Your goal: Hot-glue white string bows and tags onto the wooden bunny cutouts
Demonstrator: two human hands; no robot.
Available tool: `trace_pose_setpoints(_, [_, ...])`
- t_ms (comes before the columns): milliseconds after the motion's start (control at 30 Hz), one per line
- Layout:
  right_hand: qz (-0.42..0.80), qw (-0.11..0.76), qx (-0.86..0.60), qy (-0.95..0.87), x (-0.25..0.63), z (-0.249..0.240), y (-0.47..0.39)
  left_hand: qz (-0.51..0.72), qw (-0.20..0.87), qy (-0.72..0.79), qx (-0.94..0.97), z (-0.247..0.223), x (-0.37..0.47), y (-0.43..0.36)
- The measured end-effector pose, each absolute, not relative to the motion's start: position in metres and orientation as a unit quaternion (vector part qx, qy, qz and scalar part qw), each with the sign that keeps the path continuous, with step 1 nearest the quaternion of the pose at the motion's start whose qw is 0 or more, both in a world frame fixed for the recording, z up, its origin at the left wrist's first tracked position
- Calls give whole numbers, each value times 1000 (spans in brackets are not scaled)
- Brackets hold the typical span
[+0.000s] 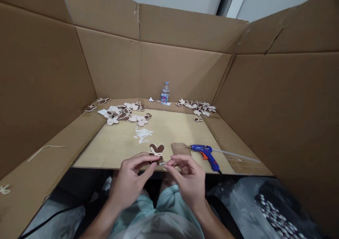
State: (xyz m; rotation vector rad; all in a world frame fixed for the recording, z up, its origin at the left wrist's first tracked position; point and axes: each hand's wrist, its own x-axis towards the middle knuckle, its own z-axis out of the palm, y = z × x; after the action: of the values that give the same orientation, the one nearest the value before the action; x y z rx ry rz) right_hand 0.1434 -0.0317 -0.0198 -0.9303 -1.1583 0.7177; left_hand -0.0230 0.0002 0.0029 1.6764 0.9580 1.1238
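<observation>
Between the thumb and fingers of my left hand (135, 172) is a brown felt bunny-shaped piece (160, 149) with a pale edge and a cream string bow. My right hand (186, 173) pinches a small white tag (162, 163) at the lower edge of that piece. Whether the tag touches the felt I cannot tell. Just beyond my right hand, a blue glue gun (202, 149) lies on its side, its nozzle over a brown pad (180, 148). A loose heap of small white tags (143, 133) lies farther back on the board.
Bunny pieces lie piled at the back left (124, 113) and back right (201, 107). A plastic bottle (165, 93) stands by the rear cardboard wall (182, 69). Cardboard walls enclose three sides. A glue stick (238, 155) extends behind the gun, and a string (45, 149) lies left.
</observation>
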Motion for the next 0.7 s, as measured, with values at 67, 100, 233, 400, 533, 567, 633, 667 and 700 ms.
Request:
trace_pose_setpoints(67, [327,675,-414,-516,142,-20,-32,452,438,379,678,2,-22,0])
trace_pose_setpoints(100, [330,674,-415,-514,142,-20,-32,453,439,376,679,1,-22,0])
trace_pose_setpoints(233, [332,677,-422,-505,140,-18,-33,453,447,371,676,-2,-21,0])
trace_pose_setpoints(400, [342,676,-425,-496,140,-17,-32,453,445,382,672,0,-20,1])
trace_pose_setpoints(533, [370,672,-428,-478,139,-17,-32,455,464,376,660,2,-19,0])
trace_pose_setpoints(567, [380,671,-429,-470,139,-17,-32,455,475,372,655,2,-19,0])
trace_pose_setpoints(633, [412,668,-428,-448,141,-16,-31,451,505,362,641,3,-18,-1])
trace_pose_setpoints(667, [433,665,-426,-435,142,-15,-30,446,522,358,633,3,-18,-1])
trace_pose_setpoints(700, [456,659,-423,-423,144,-15,-29,441,540,353,624,3,-18,-1])
